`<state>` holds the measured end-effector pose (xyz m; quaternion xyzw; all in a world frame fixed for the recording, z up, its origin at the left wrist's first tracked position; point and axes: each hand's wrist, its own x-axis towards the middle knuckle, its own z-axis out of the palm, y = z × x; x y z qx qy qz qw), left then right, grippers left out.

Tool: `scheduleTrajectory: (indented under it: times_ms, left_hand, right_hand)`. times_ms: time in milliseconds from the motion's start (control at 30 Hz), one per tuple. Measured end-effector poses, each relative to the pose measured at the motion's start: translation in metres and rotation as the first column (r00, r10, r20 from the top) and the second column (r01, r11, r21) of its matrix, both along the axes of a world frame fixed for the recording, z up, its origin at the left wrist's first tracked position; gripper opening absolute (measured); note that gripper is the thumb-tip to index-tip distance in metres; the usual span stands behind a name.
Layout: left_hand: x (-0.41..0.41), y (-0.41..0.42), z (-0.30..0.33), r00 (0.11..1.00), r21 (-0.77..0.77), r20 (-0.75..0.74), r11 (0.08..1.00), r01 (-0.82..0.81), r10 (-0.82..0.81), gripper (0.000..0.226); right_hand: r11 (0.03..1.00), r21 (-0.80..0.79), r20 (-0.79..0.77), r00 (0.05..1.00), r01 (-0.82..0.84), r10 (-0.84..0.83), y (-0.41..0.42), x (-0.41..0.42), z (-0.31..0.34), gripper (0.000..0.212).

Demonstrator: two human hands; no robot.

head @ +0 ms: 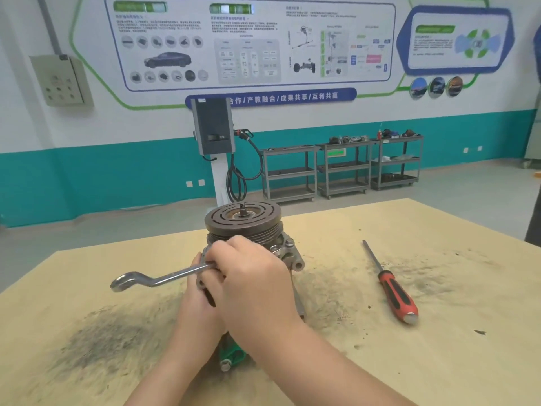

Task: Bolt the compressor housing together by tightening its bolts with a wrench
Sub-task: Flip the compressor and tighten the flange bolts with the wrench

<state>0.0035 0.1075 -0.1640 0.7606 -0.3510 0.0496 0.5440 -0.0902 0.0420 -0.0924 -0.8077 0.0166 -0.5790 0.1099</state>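
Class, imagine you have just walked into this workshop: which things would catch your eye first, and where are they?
At the centre of the wooden table stands the compressor, pulley up, with both hands on it. The right hand grips an offset ring wrench whose free end juts out to the left, while the left hand sits lower against the housing. To the right lies a red-and-black-handled screwdriver.

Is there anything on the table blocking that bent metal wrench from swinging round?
Nothing visible does. The bent steel wrench sticks out left of the grey compressor housing over bare table; the red-handled screwdriver lies well off to the right.
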Motion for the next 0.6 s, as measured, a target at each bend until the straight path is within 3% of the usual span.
scheduleTrajectory:
  times_ms: [67,133,233,300,400,533,600]
  left_hand:
    - [-0.002,-0.001,0.003,1.000,-0.067,0.009,0.998,-0.003,0.004,0.050]
    - [-0.003,-0.002,0.005,0.999,-0.094,-0.011,0.995,0.034,-0.035,0.058]
    - [0.001,-0.001,0.003,0.988,-0.157,-0.138,0.986,0.052,-0.075,0.078]
    - [0.000,0.001,0.003,0.987,-0.165,-0.150,0.986,0.037,-0.062,0.079]
    - [-0.001,0.000,0.004,0.986,-0.193,-0.140,0.979,0.061,-0.090,0.079]
    - [-0.001,0.001,0.003,0.983,-0.209,-0.127,0.972,0.106,-0.135,0.092]
    - [-0.001,0.001,0.004,0.984,-0.212,-0.118,0.972,0.106,-0.133,0.097]
  right_hand:
    - [1.000,-0.013,0.023,1.000,-0.001,0.001,-0.002,-0.001,0.007,0.005]
    - [0.990,0.010,0.120,0.983,-0.144,0.142,-0.010,-0.011,0.014,0.016]
    - [0.920,0.169,0.320,0.902,-0.353,0.288,-0.026,-0.033,0.020,0.011]
    - [0.733,0.427,0.453,0.827,-0.529,0.334,-0.036,-0.042,0.022,0.015]
    - [0.307,0.686,0.594,0.751,-0.660,0.288,-0.057,-0.045,0.024,0.018]
    - [-0.104,0.721,0.684,0.680,-0.685,0.262,-0.083,-0.039,0.023,0.019]
    - [-0.228,0.727,0.684,0.659,-0.647,0.313,-0.092,-0.036,0.023,0.017]
